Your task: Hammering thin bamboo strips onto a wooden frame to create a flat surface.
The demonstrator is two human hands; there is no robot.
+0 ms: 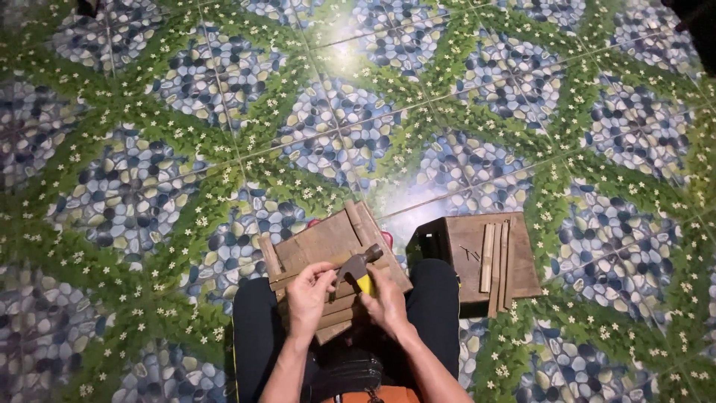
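A small wooden crate-like piece point(328, 242) made of brown slats rests on my lap between my knees. My right hand point(388, 302) grips a claw hammer point(358, 267) by its yellow handle, the metal head over the wood. My left hand point(309, 295) is pinched at the wood just left of the hammer head; whatever it pinches is too small to see.
A dark wooden box point(522, 261) stands on the floor at my right knee, with several thin wooden strips point(496, 261) and a few nails point(470, 254) on its top. Something red point(386, 239) peeks from under the crate. The floor is glossy tile with a pebble and leaf pattern point(149, 186).
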